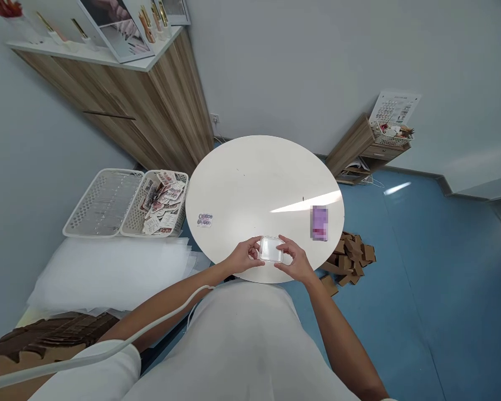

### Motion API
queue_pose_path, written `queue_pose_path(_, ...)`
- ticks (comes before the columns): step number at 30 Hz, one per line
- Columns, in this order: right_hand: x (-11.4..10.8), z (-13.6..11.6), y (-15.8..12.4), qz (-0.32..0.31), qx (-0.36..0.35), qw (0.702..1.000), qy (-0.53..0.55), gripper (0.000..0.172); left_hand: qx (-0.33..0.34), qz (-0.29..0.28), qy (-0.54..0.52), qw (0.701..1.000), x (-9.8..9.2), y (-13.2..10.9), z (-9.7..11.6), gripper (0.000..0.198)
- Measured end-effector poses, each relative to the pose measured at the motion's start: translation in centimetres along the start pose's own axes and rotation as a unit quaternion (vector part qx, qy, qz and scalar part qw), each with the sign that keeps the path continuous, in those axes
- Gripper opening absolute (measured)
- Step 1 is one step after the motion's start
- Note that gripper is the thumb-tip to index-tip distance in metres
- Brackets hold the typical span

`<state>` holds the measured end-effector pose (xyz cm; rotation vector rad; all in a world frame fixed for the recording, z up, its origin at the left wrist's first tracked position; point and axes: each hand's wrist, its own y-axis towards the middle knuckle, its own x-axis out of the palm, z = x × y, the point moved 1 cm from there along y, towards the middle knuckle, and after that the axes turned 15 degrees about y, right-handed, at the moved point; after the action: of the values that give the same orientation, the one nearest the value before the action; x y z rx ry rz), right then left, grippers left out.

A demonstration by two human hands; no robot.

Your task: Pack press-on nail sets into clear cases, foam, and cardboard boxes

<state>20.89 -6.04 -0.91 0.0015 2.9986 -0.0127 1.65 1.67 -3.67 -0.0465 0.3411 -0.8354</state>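
Note:
Near the front edge of the round white table [250, 184], a small clear plastic box [270, 250] is held between both hands. My left hand [247, 255] grips its left side, thumb below and fingers above. On the opposite side, my right hand [293, 258] pinches the box with its fingers at the top and right edges. What lies inside the box, if anything, cannot be made out. To the left on the tabletop lies a small printed card [204, 220] with purple shapes. A purple phone-sized item [319, 223], blurred out, rests on the right.
Left of the table stand two white baskets, one with clear plastic cases [112, 200], the other with many printed cards [165, 203]. White sheets [117, 273] lie below them. Brown cardboard boxes [350, 259] are piled on the floor at right. A white cable [150, 326] crosses my left arm.

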Motion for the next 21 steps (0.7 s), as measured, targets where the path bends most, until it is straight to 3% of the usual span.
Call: queue_pose_path(21,0.5,-0.2,1.4,-0.047,-0.003,0.998,0.039,0.041,-0.027,0.05,-0.097,0.994,0.2,-1.7,0.2,0.075)
